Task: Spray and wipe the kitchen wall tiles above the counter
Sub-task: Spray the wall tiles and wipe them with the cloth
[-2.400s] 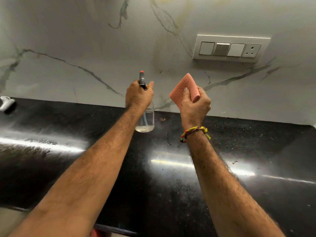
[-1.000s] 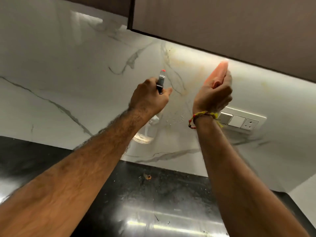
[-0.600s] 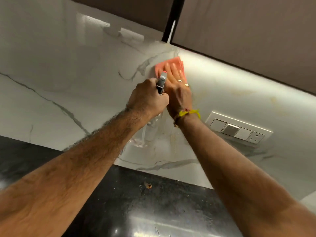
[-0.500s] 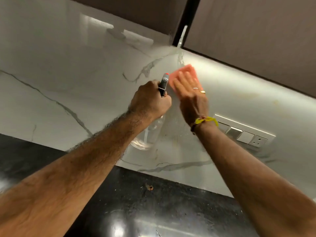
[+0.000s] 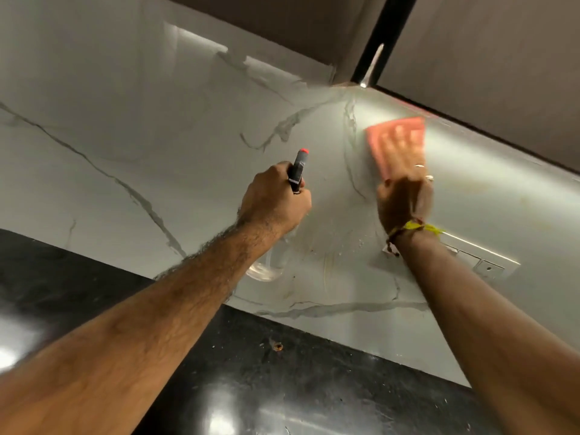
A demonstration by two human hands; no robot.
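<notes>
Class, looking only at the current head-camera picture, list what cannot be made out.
- Right hand and pink cloth: motion-blurred; finger detail lost.
- Spray bottle: mostly hidden by left hand.
- Switch plate: left part hidden behind the right forearm.
- Cabinets: cut off by top edge.

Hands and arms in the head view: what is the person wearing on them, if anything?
Both forearms are bare, with no sleeves in view, and show dark hair. The right hand has a braided thread bracelet at the wrist, mostly yellow with darker strands, and two ring-like bands on its fingers, blurred by motion. The left hand shows no ring, watch or band.
</notes>
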